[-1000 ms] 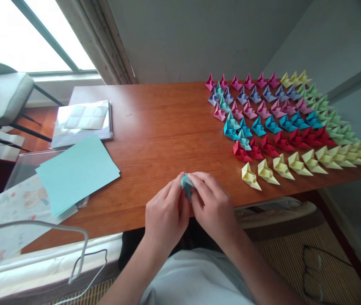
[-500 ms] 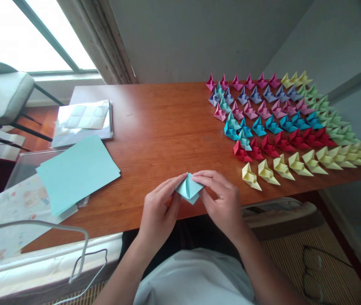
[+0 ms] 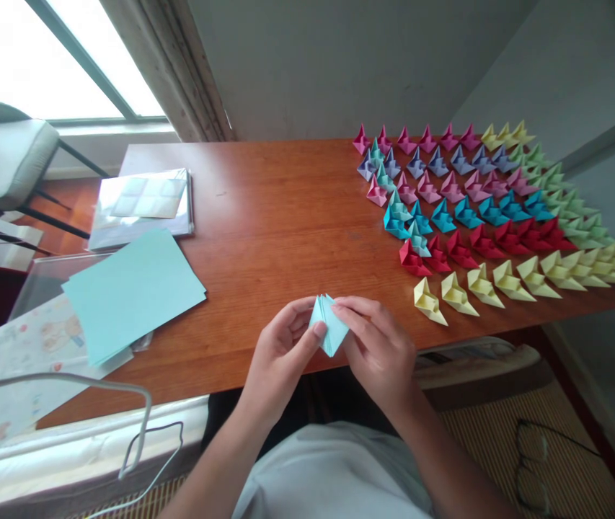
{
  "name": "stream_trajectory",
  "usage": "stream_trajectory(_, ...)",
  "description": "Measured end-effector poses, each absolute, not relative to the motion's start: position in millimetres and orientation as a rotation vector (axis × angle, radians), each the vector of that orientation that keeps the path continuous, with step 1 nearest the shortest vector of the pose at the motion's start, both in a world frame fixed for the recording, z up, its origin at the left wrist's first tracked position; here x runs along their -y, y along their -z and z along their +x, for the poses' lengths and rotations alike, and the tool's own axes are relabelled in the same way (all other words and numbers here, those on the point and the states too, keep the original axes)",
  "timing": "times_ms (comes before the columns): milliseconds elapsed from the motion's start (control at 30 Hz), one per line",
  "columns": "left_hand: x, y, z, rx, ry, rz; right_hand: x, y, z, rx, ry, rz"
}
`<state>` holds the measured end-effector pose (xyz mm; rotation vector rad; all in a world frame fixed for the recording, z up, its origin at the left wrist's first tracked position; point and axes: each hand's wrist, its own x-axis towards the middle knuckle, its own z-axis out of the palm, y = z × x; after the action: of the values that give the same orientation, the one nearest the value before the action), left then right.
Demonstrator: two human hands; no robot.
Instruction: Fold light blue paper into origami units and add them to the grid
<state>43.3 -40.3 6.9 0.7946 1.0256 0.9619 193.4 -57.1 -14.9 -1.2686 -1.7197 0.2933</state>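
Between my two hands, just above the table's front edge, is a small piece of folded light-blue paper (image 3: 331,333), diamond-shaped with layered flaps. My left hand (image 3: 284,353) pinches its left side, with the thumb lying across the front face. On the right side, the fingers of my right hand (image 3: 380,346) grip the paper near its upper corner. Some of the fingers behind the paper are hidden. To the right stand rows of folded paper boats, the nearest row yellow (image 3: 483,286), with red ones (image 3: 459,249) behind it.
Light-blue paper sheets (image 3: 134,295) lie at the left over a printed sheet (image 3: 31,360). Behind them is a plastic-wrapped stack (image 3: 145,227). A white curved tube (image 3: 96,383) crosses the lower left. A chair (image 3: 9,155) stands beyond the table (image 3: 275,209).
The folded paper has turned and its lower flap now lies closed into a narrower diamond. My left thumb has moved onto its front face.
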Motion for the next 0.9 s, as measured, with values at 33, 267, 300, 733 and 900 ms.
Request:
stream_trajectory(33,39.9,-7.1,43.5,-1.015,-0.949,0.794,56.7,13.6,192.8,1.702,-0.31,-1.279)
stream_trajectory(267,38.8,-5.7,39.1,-1.002,-0.924,0.822,54.7,1.8,192.2,1.628,-0.571,-1.21)
stream_trajectory(300,38.8,-5.5,37.7,-1.0,-0.919,0.833,54.8,0.6,193.9,1.612,-0.635,-1.186)
stream_trajectory(733,43.2,-5.3,30.0,-0.939,-0.854,1.095,46.9,-14.0,206.3,1.343,-1.139,-1.255)
stream_trajectory(900,44.3,0.7,22.6,-0.851,-0.909,1.056,47.3,-17.4,204.6,1.217,-1.221,-1.263)
